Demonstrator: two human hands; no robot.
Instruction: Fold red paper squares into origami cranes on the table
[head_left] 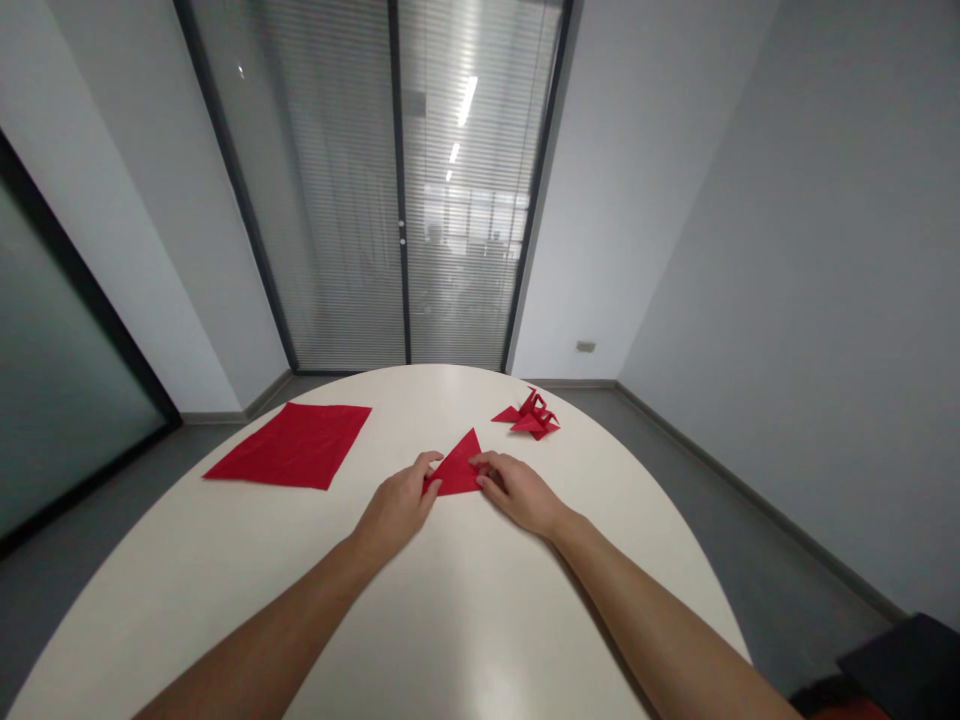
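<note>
A small red paper folded into a triangle [459,467] lies flat on the round white table [450,620], its tip pointing away from me. My left hand [397,505] rests at its lower left corner, fingers curled and pinching the edge. My right hand [517,490] presses on its lower right corner with fingers bent together. Both forearms stretch in from the near edge.
A flat square sheet of red paper [292,445] lies to the left. A finished red folded paper figure [531,415] stands to the back right. Beyond the table are glass doors with blinds [397,200] and grey walls. A dark object [900,660] sits at the lower right.
</note>
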